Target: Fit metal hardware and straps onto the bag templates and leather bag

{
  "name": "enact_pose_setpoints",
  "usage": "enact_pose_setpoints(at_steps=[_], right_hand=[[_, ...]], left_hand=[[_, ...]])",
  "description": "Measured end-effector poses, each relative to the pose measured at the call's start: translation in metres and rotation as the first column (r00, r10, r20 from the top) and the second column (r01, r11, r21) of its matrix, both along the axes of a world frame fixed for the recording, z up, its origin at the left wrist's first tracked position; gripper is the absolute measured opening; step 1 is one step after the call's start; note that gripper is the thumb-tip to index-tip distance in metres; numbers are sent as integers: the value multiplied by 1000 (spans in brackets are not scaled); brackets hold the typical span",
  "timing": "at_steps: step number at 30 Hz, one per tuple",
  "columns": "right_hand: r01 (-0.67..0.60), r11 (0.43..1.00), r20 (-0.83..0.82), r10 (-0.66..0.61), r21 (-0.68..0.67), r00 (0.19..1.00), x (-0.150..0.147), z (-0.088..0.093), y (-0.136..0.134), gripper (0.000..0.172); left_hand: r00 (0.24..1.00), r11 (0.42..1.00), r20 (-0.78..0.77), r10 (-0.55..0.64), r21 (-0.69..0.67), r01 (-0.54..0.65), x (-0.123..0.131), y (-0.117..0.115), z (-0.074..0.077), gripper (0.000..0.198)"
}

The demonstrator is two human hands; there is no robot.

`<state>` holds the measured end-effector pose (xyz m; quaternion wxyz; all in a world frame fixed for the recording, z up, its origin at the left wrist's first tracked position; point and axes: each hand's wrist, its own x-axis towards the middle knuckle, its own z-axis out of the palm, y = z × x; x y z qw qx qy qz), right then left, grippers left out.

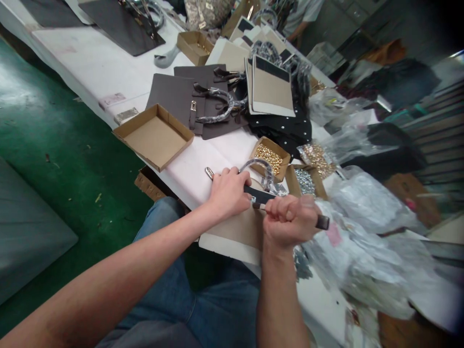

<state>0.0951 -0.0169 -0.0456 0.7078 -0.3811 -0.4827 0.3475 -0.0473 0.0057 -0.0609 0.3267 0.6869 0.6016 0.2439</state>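
My left hand (231, 191) presses on a beige bag panel (232, 232) at the table edge, its fingers curled over the panel's dark strip (259, 194). A plastic-wrapped handle (266, 166) arches up from this piece. Beyond my left knuckles a metal-ended strap (209, 172) pokes out. My right hand (290, 220) is closed in a fist round a dark-handled tool (322, 222), its butt sticking out to the right. The tool's narrow front end points at the dark strip beside my left fingers; its tip is too small to make out.
Small boxes of gold rivets (268, 158) and silver rivets (305, 182) stand just beyond my hands. A shallow cardboard tray (155, 137) lies at left, with dark bag panels (174, 96) behind it. Clear plastic bags (362, 241) crowd the right. Another person (304, 17) is at the back.
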Motion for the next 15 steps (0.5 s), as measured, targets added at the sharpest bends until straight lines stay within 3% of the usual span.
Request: enact_pose_setpoints(at_steps=[5,10,15], right_hand=[[63,997,76,-58,-53,995,-16,5,9,56],[45,989,142,-24,-144,990,-23,9,12,57],[65,990,178,-42,-125,983,-28,6,11,56]], left_hand=[[1000,1000,6,-4,12,4,-2,-2,-3,21],[1000,999,8,5,40,-6,-5,-4,-8,22],[1000,998,10,9,60,-9,-7,-4,-13,21]])
